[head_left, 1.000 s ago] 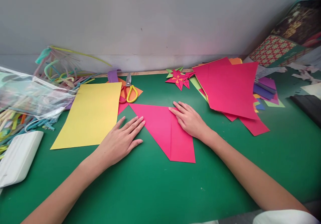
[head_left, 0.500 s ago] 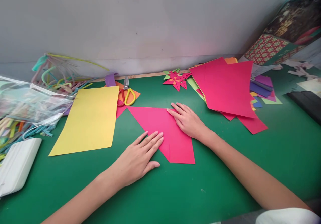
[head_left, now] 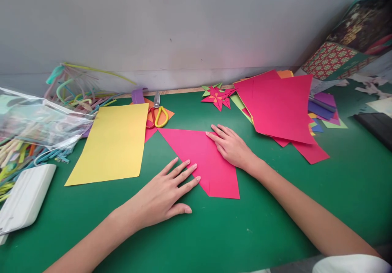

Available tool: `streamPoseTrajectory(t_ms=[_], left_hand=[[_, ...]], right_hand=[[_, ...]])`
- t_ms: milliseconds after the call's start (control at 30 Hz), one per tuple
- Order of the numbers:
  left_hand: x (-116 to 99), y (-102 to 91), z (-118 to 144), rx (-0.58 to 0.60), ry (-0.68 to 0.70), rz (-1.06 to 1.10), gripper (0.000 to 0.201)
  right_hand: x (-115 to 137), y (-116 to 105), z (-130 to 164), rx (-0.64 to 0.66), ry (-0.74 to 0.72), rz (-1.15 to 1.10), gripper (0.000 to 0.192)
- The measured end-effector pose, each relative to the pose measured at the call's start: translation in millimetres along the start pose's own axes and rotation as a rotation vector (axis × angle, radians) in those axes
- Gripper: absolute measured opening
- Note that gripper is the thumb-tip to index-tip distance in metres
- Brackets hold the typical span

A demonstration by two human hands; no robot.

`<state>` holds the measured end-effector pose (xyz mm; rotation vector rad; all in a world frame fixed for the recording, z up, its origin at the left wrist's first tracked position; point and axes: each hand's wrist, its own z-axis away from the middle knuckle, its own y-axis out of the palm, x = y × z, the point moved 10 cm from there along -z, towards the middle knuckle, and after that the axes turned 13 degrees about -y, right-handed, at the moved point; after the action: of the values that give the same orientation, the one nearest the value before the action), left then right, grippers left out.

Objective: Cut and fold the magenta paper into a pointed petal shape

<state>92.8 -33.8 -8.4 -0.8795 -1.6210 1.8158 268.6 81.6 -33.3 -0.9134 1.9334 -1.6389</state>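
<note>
A pink paper folded into a triangle lies flat on the green table. My right hand rests flat on its right part, fingers pointing left along the top edge. My left hand lies palm down with spread fingers, its fingertips touching the paper's lower left slanted edge. Neither hand grips anything.
A yellow sheet lies to the left, with yellow-handled scissors behind it. A folded pink star and a stack of coloured sheets sit at the back right. A plastic bag of coloured strips and a white object are far left.
My left hand has slid right and toward me along the slanted edge of the pink triangle. My right hand has stayed pressed on the paper.
</note>
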Motion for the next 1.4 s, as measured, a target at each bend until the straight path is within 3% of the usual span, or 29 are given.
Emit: streamPoseTrajectory(t_ms=[233, 500, 900, 1033, 1167, 1267, 1400], left_hand=[[0, -5.1, -2, 0.051, 0.058, 0.088, 0.077], [-27, 7.7, -28, 0.019, 0.058, 0.093, 0.085], [-36, 7.4, 3, 0.092, 0.096, 0.126, 0.076], [-34, -3.2, 2, 0.086, 0.097, 0.166, 0.071], [-40, -24.4, 8, 0.088, 0.207, 0.248, 0.049], [-11, -42.7, 2, -0.001, 0.101, 0.348, 0.043], [97, -66.8, -23, -0.299, -0.476, 0.350, 0.035]], right_hand=[[0, -2, 0, -0.012, -0.006, -0.007, 0.052], [-1, 0, 0, -0.010, 0.000, -0.010, 0.052], [0, -1, 0, -0.005, -0.008, 0.002, 0.052], [-1, 1, 0, -0.008, -0.009, -0.008, 0.053], [-3, 2, 0, -0.007, -0.003, -0.029, 0.052], [-6, 2, 0, 0.006, -0.001, -0.057, 0.051], [-8, 1, 2, 0.005, 0.002, -0.106, 0.048]])
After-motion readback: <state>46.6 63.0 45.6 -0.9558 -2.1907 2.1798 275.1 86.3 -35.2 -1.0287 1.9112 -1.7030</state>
